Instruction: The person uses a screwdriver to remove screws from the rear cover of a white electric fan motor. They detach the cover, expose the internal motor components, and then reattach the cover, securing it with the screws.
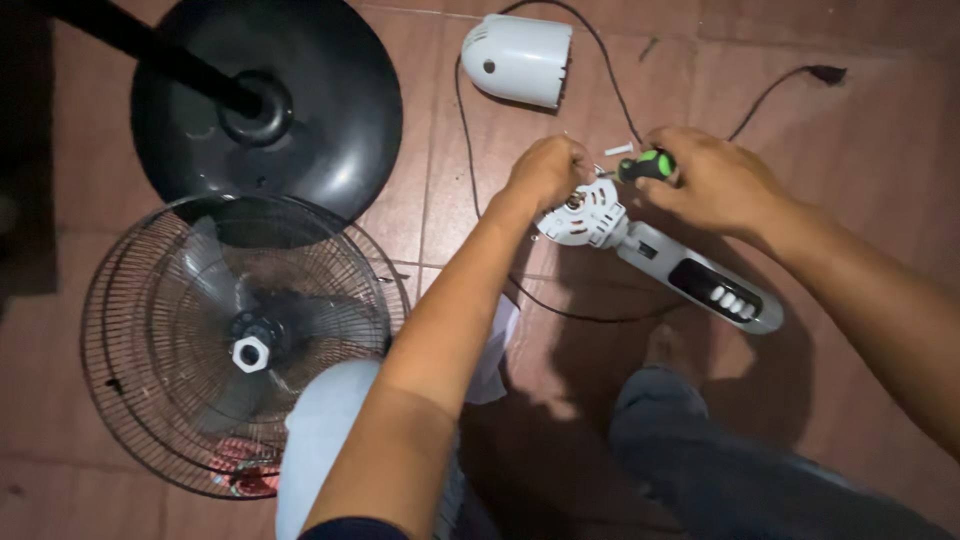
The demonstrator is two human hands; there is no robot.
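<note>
My left hand [548, 170] grips the round white motor end of a fan head unit [592, 220], which lies on the tiled floor. Its long white neck with a dark button panel [722, 295] stretches toward the lower right. My right hand [712, 178] is closed on a screwdriver with a black and green handle [646, 165], whose tip points left at the motor end. A small white part [619, 149] lies on the floor just above the hands.
A white motor cover [520, 58] lies at the top, with a black cord [772, 92] running past it. A black round fan base with pole [300, 100] sits upper left. A wire grille with blades [235, 345] lies lower left. My knee [700, 450] is below.
</note>
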